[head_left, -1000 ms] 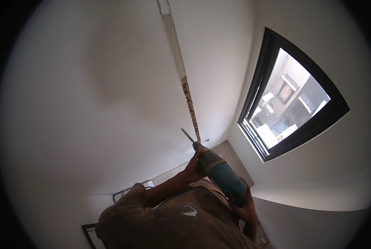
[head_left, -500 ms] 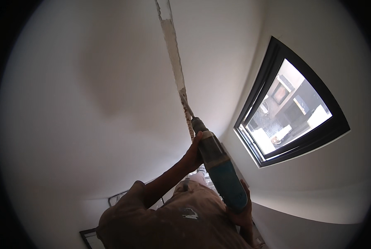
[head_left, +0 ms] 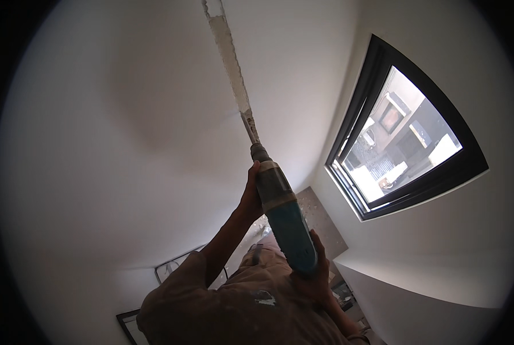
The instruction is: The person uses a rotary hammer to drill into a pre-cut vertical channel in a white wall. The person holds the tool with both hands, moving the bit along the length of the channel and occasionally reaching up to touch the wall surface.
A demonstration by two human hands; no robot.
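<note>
Overhead, a white wall (head_left: 96, 144) fills everything left of the drill (head_left: 283, 215), bare and evenly lit. A dusty shirt (head_left: 228, 305) covers the shoulder below and left of the drill, and a bare forearm rises from it toward the tool. The left hand (head_left: 250, 195) is closed around the drill's pale front collar, on its left side. The drill has a teal body and points up and slightly left; its bit (head_left: 251, 131) meets the lower end of a rough, narrow channel (head_left: 231, 57) cut into the plaster, which runs from the bit up to the top edge. The right hand (head_left: 313, 276) grips the drill's rear end from below, fingers wrapped around it. Right of the drill, a black-framed window (head_left: 403, 138) sits in the adjoining wall, with bright buildings outside. Below the window, a white ledge (head_left: 423, 282) juts out.
</note>
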